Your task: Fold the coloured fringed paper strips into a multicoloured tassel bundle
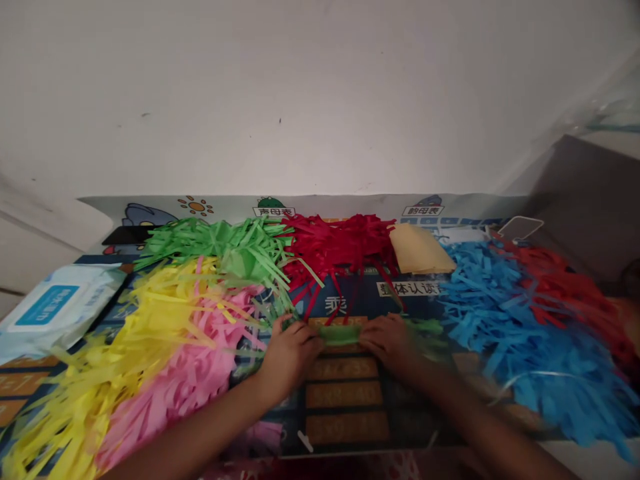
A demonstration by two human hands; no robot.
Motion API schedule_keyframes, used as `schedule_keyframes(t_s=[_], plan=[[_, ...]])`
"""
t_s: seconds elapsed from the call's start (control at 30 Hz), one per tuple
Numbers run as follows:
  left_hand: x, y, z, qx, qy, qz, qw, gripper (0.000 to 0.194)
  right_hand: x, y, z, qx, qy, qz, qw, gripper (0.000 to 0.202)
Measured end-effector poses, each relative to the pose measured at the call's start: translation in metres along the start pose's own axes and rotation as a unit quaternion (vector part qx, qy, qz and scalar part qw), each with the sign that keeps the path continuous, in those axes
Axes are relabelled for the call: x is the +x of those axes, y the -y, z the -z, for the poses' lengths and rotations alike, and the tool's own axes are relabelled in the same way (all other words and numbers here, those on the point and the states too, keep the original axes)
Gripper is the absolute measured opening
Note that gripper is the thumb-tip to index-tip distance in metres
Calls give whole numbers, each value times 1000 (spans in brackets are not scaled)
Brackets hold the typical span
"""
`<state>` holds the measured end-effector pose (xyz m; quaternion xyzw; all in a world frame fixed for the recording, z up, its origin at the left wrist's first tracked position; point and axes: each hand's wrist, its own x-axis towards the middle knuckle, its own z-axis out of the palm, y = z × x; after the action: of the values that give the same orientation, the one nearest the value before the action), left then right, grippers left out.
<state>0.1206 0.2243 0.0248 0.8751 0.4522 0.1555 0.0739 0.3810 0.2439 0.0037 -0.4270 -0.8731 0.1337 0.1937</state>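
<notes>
A green fringed paper strip (341,335) stretches between my two hands, low over the middle of the table. My left hand (296,350) is closed around its left end, where loose green strands stick out. The other end is in my right hand (391,340), whose fingers are curled over it, with more green fringe beyond. Both hands are slightly blurred. Pink paper fringe (180,373) lies left of my left hand, and blue paper fringe (515,333) lies to the right of my right hand.
Yellow fringe (155,313), green fringe (215,240) and red fringe (340,243) heap around the printed mat (345,395). A folded tan paper (423,248) sits behind. A wipes pack (60,307) is at left. More red fringe (575,293) lies right. The wall (310,100) rises behind.
</notes>
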Motion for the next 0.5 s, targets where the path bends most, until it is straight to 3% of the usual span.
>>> schedule_keyframes(t_s=[0.17,0.5], plan=[[20,5,1,-9,26,77,997,26,16,5,9,-12,27,-107,994,16],[27,8,-6,25,33,89,995,24,23,8,7,-12,40,-146,988,12]])
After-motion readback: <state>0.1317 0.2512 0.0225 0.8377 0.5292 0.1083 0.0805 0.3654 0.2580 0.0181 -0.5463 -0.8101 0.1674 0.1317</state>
